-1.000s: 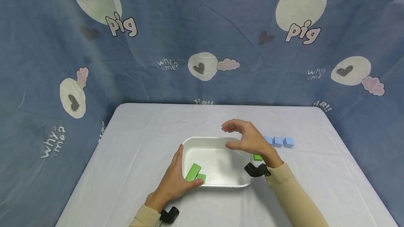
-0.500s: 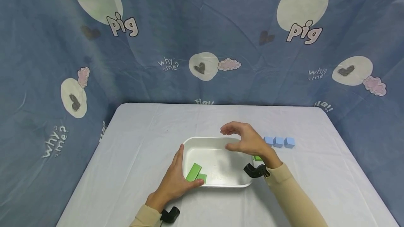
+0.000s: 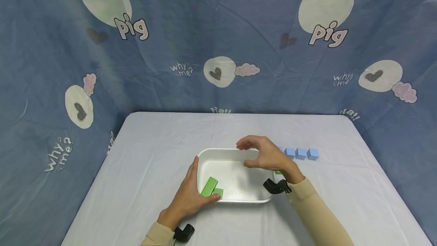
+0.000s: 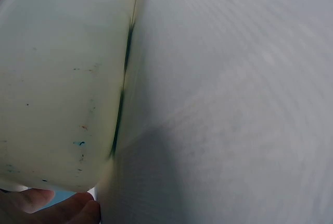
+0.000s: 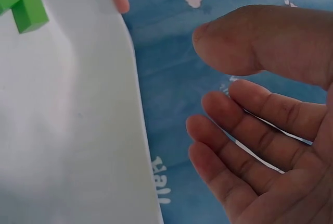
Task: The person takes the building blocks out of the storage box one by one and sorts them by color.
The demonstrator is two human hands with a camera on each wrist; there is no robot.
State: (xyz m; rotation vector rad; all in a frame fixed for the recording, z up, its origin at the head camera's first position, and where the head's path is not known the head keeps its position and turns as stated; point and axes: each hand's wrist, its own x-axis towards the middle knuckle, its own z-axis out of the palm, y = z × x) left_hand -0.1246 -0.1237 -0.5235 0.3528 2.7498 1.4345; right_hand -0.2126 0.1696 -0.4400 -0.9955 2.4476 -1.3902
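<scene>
A white rectangular tray (image 3: 235, 174) stands on the table. My left hand (image 3: 187, 193) grips its near-left corner, with fingers along the left side and thumb at the front rim. Inside that corner lie two green blocks, one long (image 3: 209, 186) and one smaller (image 3: 218, 191). Over the far-right part of the tray hovers my right hand (image 3: 264, 153), thumb and fingers spread apart in a loose curve, holding nothing. The right wrist view shows the gap between that hand's thumb and fingers. The tray's outer wall (image 4: 62, 78) fills the left side of the left wrist view.
Several blue cubes (image 3: 301, 153) form a row right of the tray, the leftmost partly behind my right hand. Another green block (image 3: 278, 172) is mostly hidden by the right wrist. A white cloth (image 3: 164, 143) covers the table; a patterned blue curtain (image 3: 218, 18) hangs behind.
My right hand has drifted slightly left and toward me, uncovering more of the blue row and covering more of the green block beside the tray. The left hand and tray stay put.
</scene>
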